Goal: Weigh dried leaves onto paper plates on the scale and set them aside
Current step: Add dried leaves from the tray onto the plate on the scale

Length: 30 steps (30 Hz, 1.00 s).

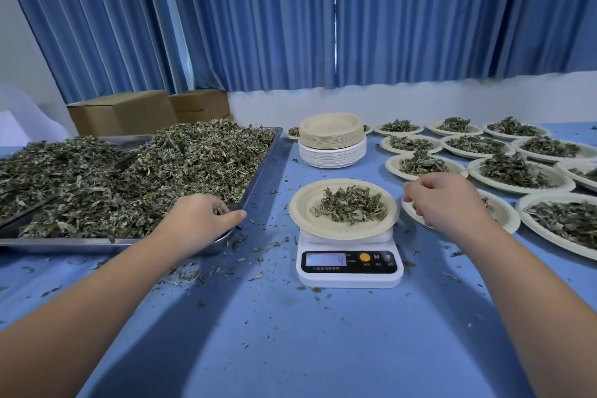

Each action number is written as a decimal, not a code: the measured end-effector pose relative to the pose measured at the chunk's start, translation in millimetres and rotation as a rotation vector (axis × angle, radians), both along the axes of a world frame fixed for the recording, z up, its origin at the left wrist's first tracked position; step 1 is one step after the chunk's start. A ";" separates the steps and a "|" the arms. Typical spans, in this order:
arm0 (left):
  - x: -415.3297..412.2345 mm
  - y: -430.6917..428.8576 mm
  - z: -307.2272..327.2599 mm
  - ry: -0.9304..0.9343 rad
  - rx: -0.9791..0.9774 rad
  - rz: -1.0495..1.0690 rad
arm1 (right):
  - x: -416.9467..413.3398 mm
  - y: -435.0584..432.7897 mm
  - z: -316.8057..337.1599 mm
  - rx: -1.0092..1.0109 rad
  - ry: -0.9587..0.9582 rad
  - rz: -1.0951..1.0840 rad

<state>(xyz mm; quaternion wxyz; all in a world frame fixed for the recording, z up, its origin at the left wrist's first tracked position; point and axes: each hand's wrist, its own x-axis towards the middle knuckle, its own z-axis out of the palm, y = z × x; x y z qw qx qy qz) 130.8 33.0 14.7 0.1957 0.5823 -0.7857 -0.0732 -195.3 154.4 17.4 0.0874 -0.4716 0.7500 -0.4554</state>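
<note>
A paper plate (300, 213) with a small heap of dried leaves (350, 205) sits on the white digital scale (350, 278), whose display reads 4. My left hand (198, 220) is at the near right corner of the big metal tray (258, 178) piled with dried leaves (129, 178); its curled fingers and thumb hold a pinch of leaves. My right hand (449, 200) hovers right of the scale over a filled plate (507, 216), fingers loosely curled downward with nothing seen in them.
Stacked empty paper plates (332, 139) stand behind the scale. Several filled plates (517, 171) cover the right side of the blue table (290, 349). Leaf crumbs lie scattered around the scale. Cardboard boxes (122, 113) and blue curtains stand behind.
</note>
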 end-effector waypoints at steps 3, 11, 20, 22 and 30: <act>4.1 -5.9 3.6 0.133 0.033 0.011 | -1.4 -1.3 -1.2 0.003 0.000 -0.012; -13.5 -14.4 20.7 0.197 -0.077 -0.029 | -5.5 -4.7 -3.4 -0.021 -0.051 -0.002; -92.1 -14.1 58.5 0.478 -0.230 -0.150 | -10.0 -8.2 -6.4 -0.049 -0.065 -0.004; -109.3 -11.8 58.5 0.502 -0.198 -0.206 | -11.9 -8.1 -6.6 -0.051 -0.077 -0.008; -138.1 -1.8 36.0 0.495 0.151 -0.478 | -14.6 -8.0 -5.4 -0.074 -0.069 0.004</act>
